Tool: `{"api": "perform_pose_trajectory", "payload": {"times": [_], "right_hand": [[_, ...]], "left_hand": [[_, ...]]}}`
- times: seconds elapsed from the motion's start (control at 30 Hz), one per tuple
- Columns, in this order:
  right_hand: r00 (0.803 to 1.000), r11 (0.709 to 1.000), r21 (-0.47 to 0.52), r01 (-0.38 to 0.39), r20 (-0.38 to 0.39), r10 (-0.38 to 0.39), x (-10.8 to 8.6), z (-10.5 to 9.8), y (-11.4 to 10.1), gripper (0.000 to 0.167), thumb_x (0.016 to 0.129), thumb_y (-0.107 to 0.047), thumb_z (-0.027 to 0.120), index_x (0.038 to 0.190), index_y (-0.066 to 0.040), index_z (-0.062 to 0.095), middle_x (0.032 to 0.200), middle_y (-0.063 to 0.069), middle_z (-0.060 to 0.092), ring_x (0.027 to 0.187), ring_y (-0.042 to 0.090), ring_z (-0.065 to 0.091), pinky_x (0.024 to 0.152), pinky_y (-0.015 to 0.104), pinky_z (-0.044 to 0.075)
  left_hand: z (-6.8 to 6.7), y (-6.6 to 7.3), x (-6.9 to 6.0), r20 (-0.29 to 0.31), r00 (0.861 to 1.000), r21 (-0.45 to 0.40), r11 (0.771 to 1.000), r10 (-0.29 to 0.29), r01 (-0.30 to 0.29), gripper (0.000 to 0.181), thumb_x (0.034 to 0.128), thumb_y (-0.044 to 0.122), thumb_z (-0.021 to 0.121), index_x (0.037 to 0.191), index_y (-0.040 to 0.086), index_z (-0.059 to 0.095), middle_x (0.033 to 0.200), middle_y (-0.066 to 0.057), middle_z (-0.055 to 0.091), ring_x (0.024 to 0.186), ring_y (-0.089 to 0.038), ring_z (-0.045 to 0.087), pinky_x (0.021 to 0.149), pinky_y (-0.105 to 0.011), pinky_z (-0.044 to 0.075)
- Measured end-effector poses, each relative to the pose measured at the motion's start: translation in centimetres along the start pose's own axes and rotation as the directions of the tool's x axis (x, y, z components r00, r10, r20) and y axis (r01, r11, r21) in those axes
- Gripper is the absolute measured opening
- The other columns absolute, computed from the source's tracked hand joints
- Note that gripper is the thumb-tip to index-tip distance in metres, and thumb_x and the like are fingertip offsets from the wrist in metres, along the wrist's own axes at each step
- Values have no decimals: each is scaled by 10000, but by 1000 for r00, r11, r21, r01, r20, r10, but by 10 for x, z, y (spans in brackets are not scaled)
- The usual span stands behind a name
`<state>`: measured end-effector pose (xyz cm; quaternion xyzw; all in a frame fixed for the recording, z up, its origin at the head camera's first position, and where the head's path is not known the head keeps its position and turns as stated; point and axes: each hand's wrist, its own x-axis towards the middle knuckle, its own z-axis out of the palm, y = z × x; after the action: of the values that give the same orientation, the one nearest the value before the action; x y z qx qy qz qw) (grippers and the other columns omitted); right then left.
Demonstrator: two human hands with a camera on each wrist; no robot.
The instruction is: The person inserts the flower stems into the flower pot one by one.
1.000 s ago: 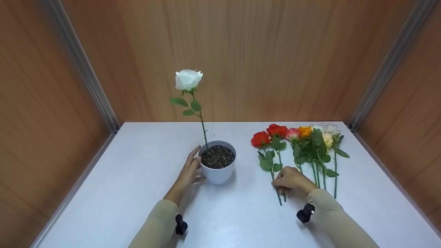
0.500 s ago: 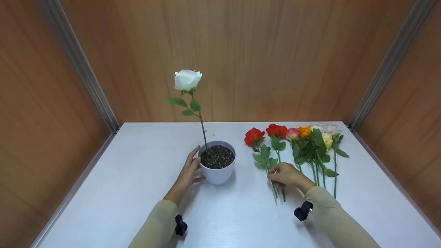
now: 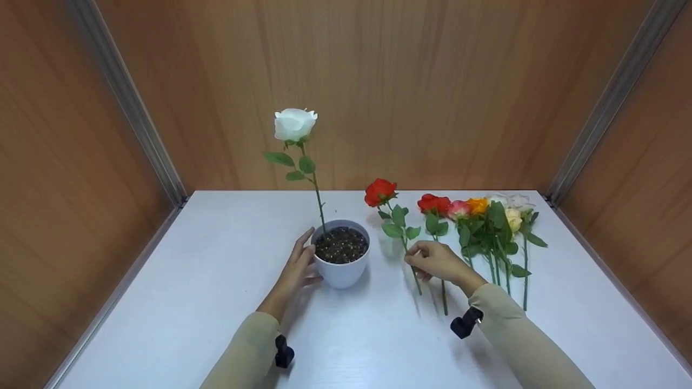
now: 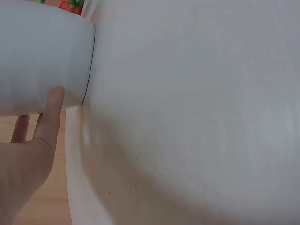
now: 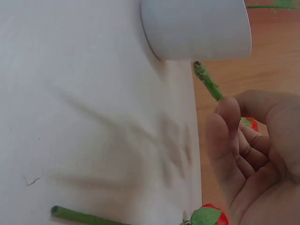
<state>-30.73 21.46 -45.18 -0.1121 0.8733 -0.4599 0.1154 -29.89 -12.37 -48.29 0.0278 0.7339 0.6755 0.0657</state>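
In the head view a white flowerpot (image 3: 343, 274) filled with dark soil (image 3: 341, 246) holds one upright white rose (image 3: 294, 125), leaning slightly left. My left hand (image 3: 294, 268) rests against the pot's left side. Its extended fingers (image 4: 52, 110) touch the pot wall (image 4: 44, 58) in the left wrist view. My right hand (image 3: 439, 263) pinches a red rose (image 3: 380, 193) by the lower stem, between thumb and fingertips, right of the pot. The rose is raised off the table and tilted, its bloom up and left. Its cut stem end (image 5: 205, 78) shows near the pot in the right wrist view.
Another red rose (image 3: 433, 203) lies just right of my right hand. Beyond it lie pink (image 3: 459, 209), orange (image 3: 478, 206), cream (image 3: 514, 220) and white roses on the white table (image 3: 216, 281). Wooden panels (image 3: 432, 97) enclose the back and sides.
My right hand has lifted the red rose off the table and moved it left and away from me, toward the pot. My left hand and the pot have stayed nearly still.
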Motion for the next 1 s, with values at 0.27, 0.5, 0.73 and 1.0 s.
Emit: {"api": "perform_pose_trajectory", "payload": {"times": [0.27, 0.5, 0.73, 1.0], "right_hand": [[1000, 996, 83, 11, -12, -10, 11, 2, -27, 250, 981, -272, 677, 1141, -80, 680, 870, 101, 649, 724, 219, 634, 687, 319, 613], [998, 987, 144, 69, -6, -69, 22, 8, -54, 281, 982, -253, 674, 1165, -39, 665, 827, 84, 628, 702, 185, 620, 655, 304, 609], [995, 980, 169, 101, 2, -103, 35, 14, -79, 279, 994, -272, 656, 1200, -83, 657, 887, 102, 626, 744, 196, 621, 666, 298, 608], [996, 979, 186, 84, -33, -79, 48, 26, -98, 281, 1000, -276, 651, 1223, -107, 632, 961, 119, 638, 801, 212, 650, 696, 308, 611]], "left_hand": [[0, -1, 0, 4, 1000, -8, 1000, 0, 0, 558, 1078, 405, 337, 1605, 299, 188, 1583, -211, 305, 1395, -470, 368, 967, -617, 490], [0, 1, 1, -11, 1000, -2, 1000, -21, 21, 567, 1067, 439, 337, 1603, 319, 194, 1579, -193, 314, 1396, -458, 374, 969, -626, 484], [2, 1, 0, -26, 999, 7, 999, -46, 46, 556, 1062, 455, 341, 1594, 355, 214, 1580, -158, 337, 1392, -432, 395, 976, -617, 484], [1, 0, -1, -9, 1000, -6, 1000, -25, 25, 560, 1066, 439, 339, 1599, 333, 206, 1576, -175, 338, 1396, -442, 383, 984, -625, 474]]}}
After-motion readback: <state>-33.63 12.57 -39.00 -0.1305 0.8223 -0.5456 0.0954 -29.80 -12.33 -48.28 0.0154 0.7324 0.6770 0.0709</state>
